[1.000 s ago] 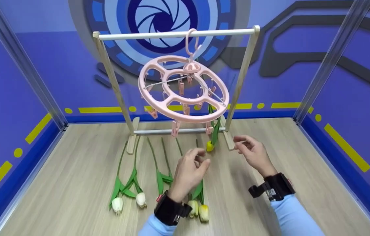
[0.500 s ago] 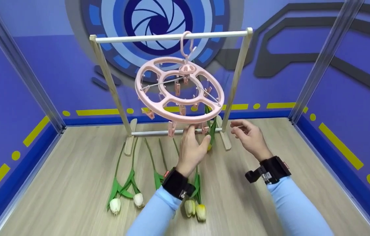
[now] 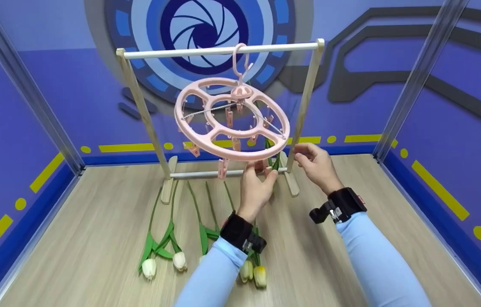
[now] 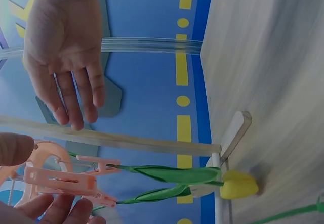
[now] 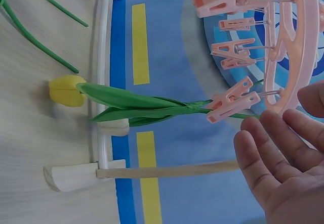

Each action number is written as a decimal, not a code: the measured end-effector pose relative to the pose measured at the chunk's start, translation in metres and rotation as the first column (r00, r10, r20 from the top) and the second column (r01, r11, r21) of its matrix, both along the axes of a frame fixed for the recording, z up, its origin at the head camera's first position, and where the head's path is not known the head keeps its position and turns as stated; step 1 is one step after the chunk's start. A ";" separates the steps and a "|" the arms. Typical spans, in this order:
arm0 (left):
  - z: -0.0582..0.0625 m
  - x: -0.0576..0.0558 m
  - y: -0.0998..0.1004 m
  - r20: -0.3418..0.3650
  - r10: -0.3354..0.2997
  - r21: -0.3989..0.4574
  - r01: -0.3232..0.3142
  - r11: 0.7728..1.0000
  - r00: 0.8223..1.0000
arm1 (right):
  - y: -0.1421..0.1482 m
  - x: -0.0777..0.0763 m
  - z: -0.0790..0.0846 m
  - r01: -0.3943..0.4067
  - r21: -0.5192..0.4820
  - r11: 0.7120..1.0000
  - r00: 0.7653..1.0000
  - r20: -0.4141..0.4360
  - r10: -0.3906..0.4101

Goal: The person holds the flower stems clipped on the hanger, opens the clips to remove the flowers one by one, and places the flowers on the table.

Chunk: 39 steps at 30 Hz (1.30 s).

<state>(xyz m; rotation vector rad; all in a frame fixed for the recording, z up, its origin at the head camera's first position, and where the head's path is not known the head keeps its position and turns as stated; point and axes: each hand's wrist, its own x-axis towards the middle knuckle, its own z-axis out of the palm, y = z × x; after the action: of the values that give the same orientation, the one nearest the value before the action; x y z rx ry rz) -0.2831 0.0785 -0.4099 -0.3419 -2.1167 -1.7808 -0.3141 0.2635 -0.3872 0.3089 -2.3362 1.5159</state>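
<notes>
A round pink clip hanger [image 3: 232,151] hangs from the rack's top bar. My left hand [image 3: 256,189] reaches to its front rim, thumb and fingers on either side of a pink clip [image 4: 61,182]; a gap shows between thumb and clip. My right hand [image 3: 318,168] is held beside the rack's right post, fingers loosely extended, holding nothing. A yellow tulip [image 5: 68,90] hangs head down from the hanger's clips, with a white tulip [image 5: 114,128] partly hidden behind it. In the head view, my left hand hides the yellow bloom.
The wooden rack [image 3: 308,94] stands at the back of the table [image 3: 95,238]. White tulips [image 3: 149,268] and yellowish tulips [image 3: 260,276] lie in front, some hidden under my left arm. Printed panels [image 3: 31,106] enclose the back and sides.
My left hand has moved up and forward from above the lying tulips to the clip at the hanger's front rim. My right hand has shifted slightly up and left, toward the rack post.
</notes>
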 end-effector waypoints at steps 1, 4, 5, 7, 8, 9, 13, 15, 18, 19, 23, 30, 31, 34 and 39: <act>0.001 0.000 0.001 0.010 0.002 0.017 -0.002 1.000 1.000 | -0.001 -0.002 0.001 0.003 0.004 1.000 1.000 0.001 -0.003; 0.003 0.001 0.002 0.034 -0.011 0.051 0.010 0.999 0.999 | -0.005 -0.008 0.003 0.021 0.011 1.000 1.000 -0.004 -0.021; 0.004 0.001 0.003 0.044 -0.020 0.053 0.017 0.998 0.999 | -0.005 -0.009 0.003 0.028 0.015 1.000 1.000 -0.006 -0.028; 0.006 0.001 0.004 0.044 -0.051 0.055 0.048 0.997 0.998 | -0.006 -0.012 0.002 0.047 0.026 0.999 0.999 -0.003 -0.047; 0.006 0.001 0.004 0.043 -0.069 0.055 0.066 0.996 0.997 | -0.006 -0.013 0.001 0.055 0.030 0.998 0.998 0.001 -0.055; 0.007 0.001 0.005 0.039 -0.088 0.057 0.086 0.995 0.995 | -0.006 -0.014 0.001 0.060 0.033 0.998 0.998 0.005 -0.060; 0.010 0.005 0.005 0.035 -0.169 0.080 0.165 0.983 0.985 | -0.007 -0.016 -0.001 0.063 0.040 0.997 0.997 0.032 -0.064; 0.012 0.009 0.003 0.042 -0.201 0.099 0.196 0.976 0.979 | -0.007 -0.016 -0.003 0.063 0.036 0.997 0.997 0.046 -0.065; 0.015 0.016 -0.002 0.043 -0.248 0.131 0.240 0.962 0.968 | -0.008 -0.016 -0.006 0.060 0.005 0.998 0.996 0.063 -0.060; 0.017 0.018 -0.004 0.042 -0.261 0.140 0.253 0.957 0.964 | -0.009 -0.017 -0.008 0.057 -0.013 0.998 0.996 0.066 -0.056; 0.020 0.027 -0.014 0.042 -0.323 0.193 0.310 0.931 0.945 | -0.011 -0.016 -0.016 0.027 -0.089 0.996 0.996 0.085 -0.019; 0.019 0.039 -0.030 0.014 -0.349 0.245 0.335 0.910 0.937 | -0.012 -0.005 -0.030 -0.058 -0.187 0.981 0.980 0.175 0.091; 0.018 0.039 -0.032 0.011 -0.353 0.266 0.337 0.903 0.936 | -0.012 -0.003 -0.032 -0.071 -0.206 0.976 0.978 0.180 0.109; 0.016 0.041 -0.039 -0.003 -0.370 0.335 0.350 0.875 0.929 | -0.013 0.002 -0.035 -0.110 -0.274 0.956 0.972 0.170 0.160; 0.014 0.044 -0.045 -0.012 -0.386 0.431 0.353 0.830 0.922 | -0.011 0.015 -0.037 -0.124 -0.329 0.936 0.973 0.147 0.180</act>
<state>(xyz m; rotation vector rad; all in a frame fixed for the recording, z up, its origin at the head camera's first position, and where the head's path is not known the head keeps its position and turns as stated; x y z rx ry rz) -0.2390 0.0332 -0.3959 -0.6045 -1.7130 -2.4519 -0.2990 0.2525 -0.4240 0.2901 -2.1843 2.0389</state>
